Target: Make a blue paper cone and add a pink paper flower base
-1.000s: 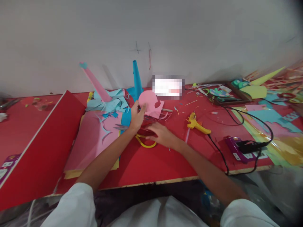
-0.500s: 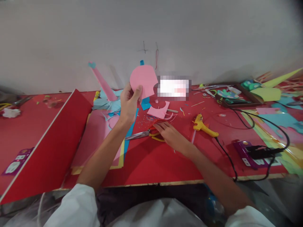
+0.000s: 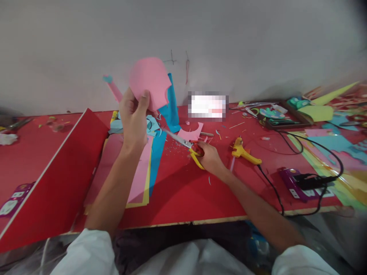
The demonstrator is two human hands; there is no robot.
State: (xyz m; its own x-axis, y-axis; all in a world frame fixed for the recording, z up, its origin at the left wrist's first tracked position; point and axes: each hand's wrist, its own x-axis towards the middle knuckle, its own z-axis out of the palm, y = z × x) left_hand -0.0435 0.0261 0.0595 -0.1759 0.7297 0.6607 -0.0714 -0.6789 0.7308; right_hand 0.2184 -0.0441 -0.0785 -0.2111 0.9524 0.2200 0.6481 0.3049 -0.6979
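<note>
Raised above the table, my left hand [image 3: 134,118] pinches a rounded piece of pink paper [image 3: 150,80] by its lower edge. A curved notch shows on the right side of that piece. My right hand [image 3: 210,156] grips a pair of scissors [image 3: 189,147] with yellow handles, close to the tabletop; the blades point up and left. Just beyond the scissors lies a pink paper offcut [image 3: 190,132] with a round bite cut from it. Left of it a rolled blue paper [image 3: 172,110] stands upright. Stacked pink and yellow sheets [image 3: 140,183] lie under my left forearm.
A yellow glue gun [image 3: 243,152] rests to the right, its cord running to a purple power strip [image 3: 298,185]. A dark tray [image 3: 292,120] of tools and cut shapes sits at the back right. A red divider board [image 3: 60,183] rises on the left.
My left hand has moved up and left with the pink paper. My right hand has closed on the scissors and turned them, so the blades now point away and left.
</note>
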